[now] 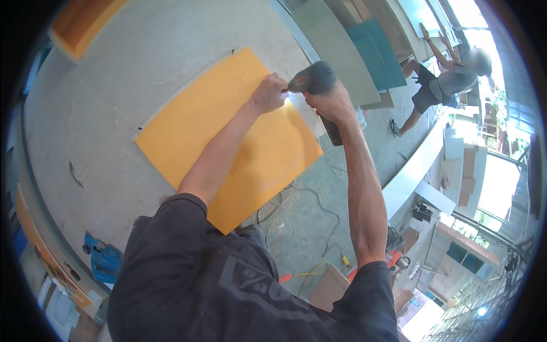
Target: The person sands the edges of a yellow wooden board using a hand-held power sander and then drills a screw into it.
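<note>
A yellow-orange panel (211,125) lies in front of me, its near corner close to my body. My right hand (333,105) is wrapped round the handle of a dark cordless drill (316,78), whose nose points left and lights up the panel's right edge. At that edge, my left hand (269,94) is closed with its fingertips by the drill's tip. Whatever those fingers pinch is too small to make out. Two small dark pieces, one of them a dark fitting (232,52), stick out along the panel's far left edge.
The panel rests on a grey, dusty worktop (114,97). An orange box-like piece (85,25) is at the upper left, a blue tool (103,256) at the lower left. Boards (376,54) stand at the upper right, near another person (450,80). Cables (327,211) trail over the floor.
</note>
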### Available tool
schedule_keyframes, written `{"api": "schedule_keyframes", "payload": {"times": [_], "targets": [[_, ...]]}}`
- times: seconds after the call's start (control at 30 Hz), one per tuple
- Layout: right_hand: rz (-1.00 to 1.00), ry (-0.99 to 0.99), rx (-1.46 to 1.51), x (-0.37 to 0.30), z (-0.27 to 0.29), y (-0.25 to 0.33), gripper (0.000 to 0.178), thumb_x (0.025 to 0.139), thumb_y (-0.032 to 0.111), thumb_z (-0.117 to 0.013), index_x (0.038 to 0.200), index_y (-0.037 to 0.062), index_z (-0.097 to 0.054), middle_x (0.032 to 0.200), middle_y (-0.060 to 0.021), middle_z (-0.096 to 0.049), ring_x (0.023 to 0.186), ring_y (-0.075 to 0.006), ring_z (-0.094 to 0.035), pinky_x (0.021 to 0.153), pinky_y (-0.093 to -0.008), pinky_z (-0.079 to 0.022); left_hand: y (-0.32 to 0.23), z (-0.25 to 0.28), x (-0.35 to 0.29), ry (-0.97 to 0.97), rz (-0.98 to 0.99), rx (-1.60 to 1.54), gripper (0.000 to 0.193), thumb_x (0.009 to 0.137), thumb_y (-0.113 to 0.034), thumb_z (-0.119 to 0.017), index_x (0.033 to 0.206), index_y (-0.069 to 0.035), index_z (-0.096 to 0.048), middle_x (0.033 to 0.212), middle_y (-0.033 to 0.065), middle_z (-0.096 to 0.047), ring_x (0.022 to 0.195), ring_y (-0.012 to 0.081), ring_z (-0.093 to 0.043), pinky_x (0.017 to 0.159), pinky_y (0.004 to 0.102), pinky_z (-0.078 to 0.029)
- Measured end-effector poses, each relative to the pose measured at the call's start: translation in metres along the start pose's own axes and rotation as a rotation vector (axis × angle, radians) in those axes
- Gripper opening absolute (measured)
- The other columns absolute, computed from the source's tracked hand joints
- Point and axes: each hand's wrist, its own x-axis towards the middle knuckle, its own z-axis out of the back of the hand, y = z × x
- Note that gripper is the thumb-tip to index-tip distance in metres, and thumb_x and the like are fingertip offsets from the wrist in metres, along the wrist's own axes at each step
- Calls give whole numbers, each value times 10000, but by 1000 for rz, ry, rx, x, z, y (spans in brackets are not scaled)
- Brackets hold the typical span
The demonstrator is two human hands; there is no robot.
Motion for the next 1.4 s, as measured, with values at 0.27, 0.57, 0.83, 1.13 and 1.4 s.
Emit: {"api": "schedule_keyframes", "payload": {"times": [0.27,0.57,0.83,1.13,1.4], "targets": [[-28,73,-10,1,6,5,247,765,131,-734,962,-6,-676,728,-76,-675,603,-165,-646,596,-340,-535,5,-2,-1,24,13,-8,63,795,-56,-715,835,-22,-750,841,131,-717,940,343,-635,889,444,-527],[62,53,-58,2,5,4,308,765,154,-736,1024,-4,-686,760,-95,-688,622,-184,-657,608,-351,-545,9,-4,-2,-15,-42,50,113,816,-102,-771,920,-57,-765,816,125,-714,894,342,-638,828,452,-536],[39,78,-86,7,6,2,375,755,197,-730,1071,1,-684,795,-116,-704,659,-203,-674,628,-357,-551,8,-5,1,22,-29,27,134,810,-85,-773,941,-63,-769,836,132,-726,886,350,-646,824,451,-538],[-40,114,-96,10,4,9,361,732,191,-727,1055,31,-702,857,-132,-720,770,-244,-692,700,-385,-549,11,-4,-1,21,16,54,130,819,-92,-772,944,-61,-764,823,139,-717,876,360,-638,818,461,-534],[-110,148,-145,8,6,16,442,727,181,-736,1158,87,-718,960,-148,-754,875,-281,-725,794,-388,-568,3,1,-3,29,8,18,113,816,-77,-777,912,-31,-739,862,163,-717,904,371,-632,828,471,-529]]}}
